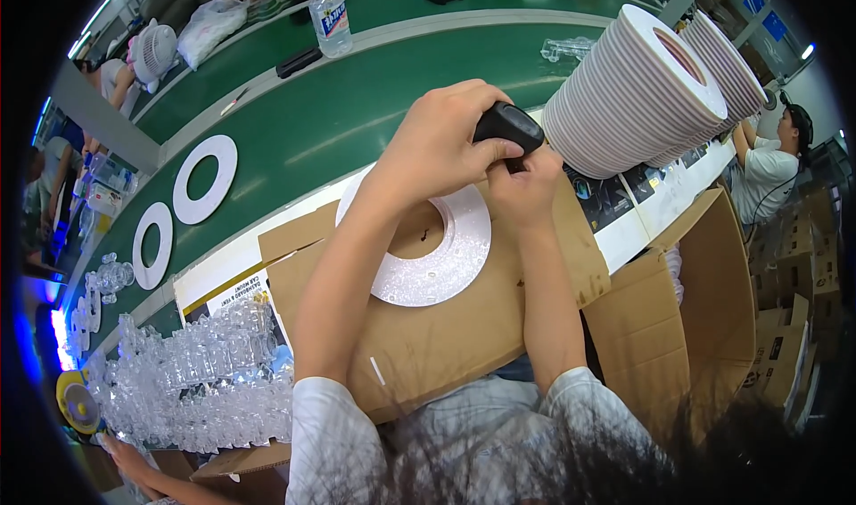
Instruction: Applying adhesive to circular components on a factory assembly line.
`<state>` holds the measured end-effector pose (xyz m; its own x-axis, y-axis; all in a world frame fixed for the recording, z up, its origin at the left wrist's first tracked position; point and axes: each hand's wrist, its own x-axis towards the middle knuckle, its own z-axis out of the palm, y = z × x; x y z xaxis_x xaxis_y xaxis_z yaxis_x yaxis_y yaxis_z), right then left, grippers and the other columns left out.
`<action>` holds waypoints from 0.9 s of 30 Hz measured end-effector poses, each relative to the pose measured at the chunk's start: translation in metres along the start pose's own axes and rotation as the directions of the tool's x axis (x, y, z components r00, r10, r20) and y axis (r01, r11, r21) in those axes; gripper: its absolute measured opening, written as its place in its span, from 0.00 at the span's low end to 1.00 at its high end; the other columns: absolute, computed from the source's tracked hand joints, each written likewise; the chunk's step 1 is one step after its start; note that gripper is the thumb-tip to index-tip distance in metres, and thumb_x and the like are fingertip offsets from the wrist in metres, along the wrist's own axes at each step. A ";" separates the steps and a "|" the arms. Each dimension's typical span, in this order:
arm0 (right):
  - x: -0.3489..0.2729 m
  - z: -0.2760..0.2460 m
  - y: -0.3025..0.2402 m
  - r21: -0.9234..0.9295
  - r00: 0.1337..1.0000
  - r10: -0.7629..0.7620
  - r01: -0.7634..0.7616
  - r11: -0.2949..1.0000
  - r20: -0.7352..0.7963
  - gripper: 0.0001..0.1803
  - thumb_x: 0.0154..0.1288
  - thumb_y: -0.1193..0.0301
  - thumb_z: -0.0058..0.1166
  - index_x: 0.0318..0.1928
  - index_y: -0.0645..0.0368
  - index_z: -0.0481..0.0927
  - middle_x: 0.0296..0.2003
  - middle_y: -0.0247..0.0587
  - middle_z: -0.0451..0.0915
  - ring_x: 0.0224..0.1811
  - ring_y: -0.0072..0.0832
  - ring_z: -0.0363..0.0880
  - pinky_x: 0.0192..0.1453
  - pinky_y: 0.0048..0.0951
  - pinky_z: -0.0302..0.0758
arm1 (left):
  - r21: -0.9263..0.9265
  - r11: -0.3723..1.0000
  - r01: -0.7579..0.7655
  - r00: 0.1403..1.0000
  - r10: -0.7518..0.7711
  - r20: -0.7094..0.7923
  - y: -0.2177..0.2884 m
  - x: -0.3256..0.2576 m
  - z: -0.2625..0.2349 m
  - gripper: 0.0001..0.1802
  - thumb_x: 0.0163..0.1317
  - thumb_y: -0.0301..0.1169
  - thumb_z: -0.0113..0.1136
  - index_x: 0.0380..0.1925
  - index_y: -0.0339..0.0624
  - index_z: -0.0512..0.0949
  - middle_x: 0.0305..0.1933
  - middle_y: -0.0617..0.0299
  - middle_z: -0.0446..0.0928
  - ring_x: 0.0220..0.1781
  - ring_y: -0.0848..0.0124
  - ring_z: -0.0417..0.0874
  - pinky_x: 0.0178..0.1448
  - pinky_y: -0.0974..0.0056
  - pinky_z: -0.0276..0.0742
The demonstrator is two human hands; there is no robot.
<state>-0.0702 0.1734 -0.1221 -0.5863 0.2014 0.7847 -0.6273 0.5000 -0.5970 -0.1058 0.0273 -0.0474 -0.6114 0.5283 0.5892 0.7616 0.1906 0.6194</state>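
While fingers (478,92) curl — left hand (443,139) grips black object (510,129).

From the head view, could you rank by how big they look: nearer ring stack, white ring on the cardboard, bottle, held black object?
1. Nearer ring stack
2. White ring on the cardboard, partly hidden
3. Bottle and held black object: too alike to rank
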 end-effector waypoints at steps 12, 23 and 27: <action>0.003 -0.005 -0.004 -0.052 0.996 0.047 -0.043 0.998 0.074 0.11 0.51 0.79 0.58 0.38 0.64 0.83 0.26 0.41 0.82 0.28 0.27 0.81 0.33 0.27 0.76 | 0.039 0.999 0.005 1.000 -0.005 -0.012 -0.003 0.004 0.001 0.16 0.46 0.28 0.73 0.36 0.36 0.81 0.35 0.54 0.82 0.32 0.58 0.81 0.35 0.62 0.75; -0.007 -0.011 0.008 0.350 0.932 0.316 -0.240 0.906 -0.179 0.11 0.66 0.71 0.64 0.41 0.66 0.79 0.30 0.33 0.81 0.24 0.16 0.74 0.26 0.20 0.70 | 0.685 0.711 0.159 0.890 -0.404 0.213 0.025 -0.015 -0.035 0.29 0.44 0.44 0.77 0.42 0.37 0.82 0.41 0.50 0.84 0.45 0.53 0.84 0.51 0.54 0.78; -0.004 -0.004 0.019 0.402 0.913 0.347 -0.241 0.884 -0.216 0.11 0.66 0.68 0.64 0.37 0.65 0.79 0.29 0.33 0.80 0.22 0.16 0.73 0.25 0.20 0.68 | 0.879 0.412 0.241 0.605 -0.771 0.196 0.008 -0.024 -0.030 0.20 0.37 0.40 0.80 0.28 0.41 0.86 0.35 0.54 0.86 0.36 0.56 0.88 0.40 0.56 0.84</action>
<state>-0.0773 0.1853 -0.1361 -0.6419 0.5393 0.5452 -0.6192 0.0549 -0.7833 -0.0913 -0.0088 -0.0411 -0.9157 0.3347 -0.2226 0.3552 0.9330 -0.0584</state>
